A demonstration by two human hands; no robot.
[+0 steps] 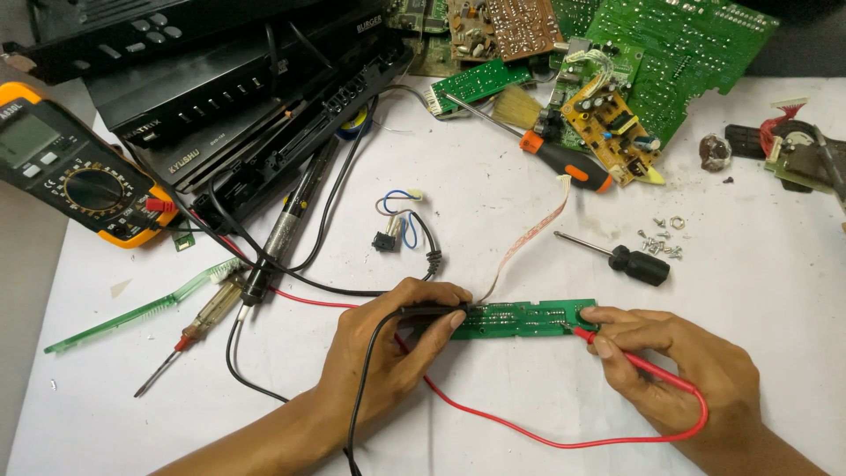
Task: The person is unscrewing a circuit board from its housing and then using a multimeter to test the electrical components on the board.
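A long narrow green circuit board (529,318) lies on the white table near the front. My left hand (397,339) pinches a black test probe (432,310) whose tip rests on the board's left end. On the board's right end sits the tip of a red test probe (617,349), gripped by my right hand (679,366). Black and red leads run back from the probes toward an orange-edged multimeter (79,167) at the far left. A flat ribbon cable (529,238) rises from the board's left end.
Black electronics casings (229,97) are stacked at the back left. Several green circuit boards (670,44) pile at the back. A soldering iron (286,229), a green toothbrush (141,308), three screwdrivers (630,260), a brush (515,106) and loose screws (661,242) lie around.
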